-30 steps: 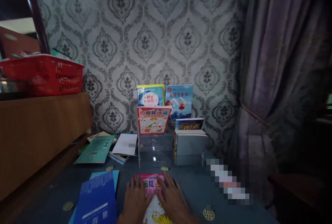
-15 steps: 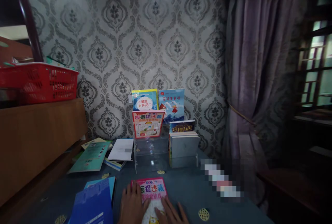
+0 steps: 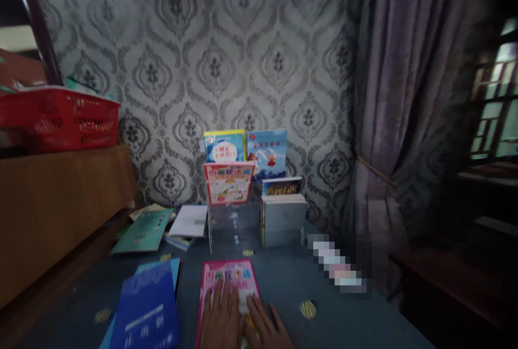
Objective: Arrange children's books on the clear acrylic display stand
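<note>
A pink picture book point(image 3: 208, 279) with large Chinese characters lies face up on the dark table in front of me. My left hand point(image 3: 222, 316) rests flat across its middle, fingers stretched out. Close beside it, my right hand point(image 3: 267, 324) lies spread over the book's right side. Beyond the book stands a clear tiered rack point(image 3: 234, 230). It bears a red-bordered book point(image 3: 230, 184), a yellow-edged book point(image 3: 224, 146), a light blue book point(image 3: 269, 152) and a stack of grey-backed books point(image 3: 285, 222).
Blue books point(image 3: 148, 308) lie to the left. Behind them are a green book point(image 3: 145, 230) and a white one point(image 3: 189, 220). A red basket point(image 3: 81, 117) sits on a brown wooden ledge point(image 3: 65, 198). At the right hangs a purple-grey curtain point(image 3: 392, 95).
My left hand has slid right, from the book's left edge onto its middle, showing more of the title. The right hand stays near the right side. The view has tilted down slightly.
</note>
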Available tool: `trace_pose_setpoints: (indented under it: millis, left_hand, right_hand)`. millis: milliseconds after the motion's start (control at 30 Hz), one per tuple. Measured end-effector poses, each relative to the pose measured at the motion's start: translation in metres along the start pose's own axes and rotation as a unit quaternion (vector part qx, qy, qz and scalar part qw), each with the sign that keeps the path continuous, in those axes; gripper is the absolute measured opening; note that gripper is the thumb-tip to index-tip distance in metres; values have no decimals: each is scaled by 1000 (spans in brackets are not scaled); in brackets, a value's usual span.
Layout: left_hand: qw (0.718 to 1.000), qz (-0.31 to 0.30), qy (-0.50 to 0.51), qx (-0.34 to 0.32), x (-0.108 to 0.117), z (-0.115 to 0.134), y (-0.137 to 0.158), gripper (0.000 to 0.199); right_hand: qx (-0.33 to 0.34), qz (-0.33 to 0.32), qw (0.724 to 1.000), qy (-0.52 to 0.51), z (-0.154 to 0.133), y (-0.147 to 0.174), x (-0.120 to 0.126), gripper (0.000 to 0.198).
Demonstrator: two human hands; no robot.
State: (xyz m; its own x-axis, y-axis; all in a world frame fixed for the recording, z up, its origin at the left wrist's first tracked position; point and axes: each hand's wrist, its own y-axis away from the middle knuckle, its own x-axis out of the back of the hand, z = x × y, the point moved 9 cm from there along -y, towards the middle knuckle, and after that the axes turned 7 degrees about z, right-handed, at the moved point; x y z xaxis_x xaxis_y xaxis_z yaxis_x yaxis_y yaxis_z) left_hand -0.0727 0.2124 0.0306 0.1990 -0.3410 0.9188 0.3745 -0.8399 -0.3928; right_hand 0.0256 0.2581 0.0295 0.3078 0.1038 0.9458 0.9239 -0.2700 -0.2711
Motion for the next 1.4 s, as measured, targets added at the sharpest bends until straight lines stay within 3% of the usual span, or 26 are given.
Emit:
trace_pose_setpoints:
  millis: [133,267,500,700,933,1033,1200,1400]
  left_hand:
    - [998,59,-8,22,63,8,30,47]
    - [997,74,-12,14,86,-7,42,41]
    - [995,85,-34,28,86,-29,53,40]
    - [998,31,-25,44,85,-32,50,43]
    - [997,29,2,67,80,-37,50,43]
    - [997,30,7,73,79,-36,51,42]
    - [996,-1,49,80,82,-44,39,34]
    - [988,-52,138,42,74,-64,-9,29]
  right_hand:
    - [-4,-48,998,-31,-37,15,47,84]
    - [-16,-69,996,-61,-44,18,54,85]
    - [-1,-35,998,-56,-37,32,49,83]
    - [-16,-28,999,-33,-27,44,45,80]
    - [-8,-11,996,-83,-18,47,45,78]
    - [-10,19,990,-136,-11,45,50,64]
    - [-58,119,953,-274,24,22,59,41]
    - [-89,175,915,-352,75,-39,47,37]
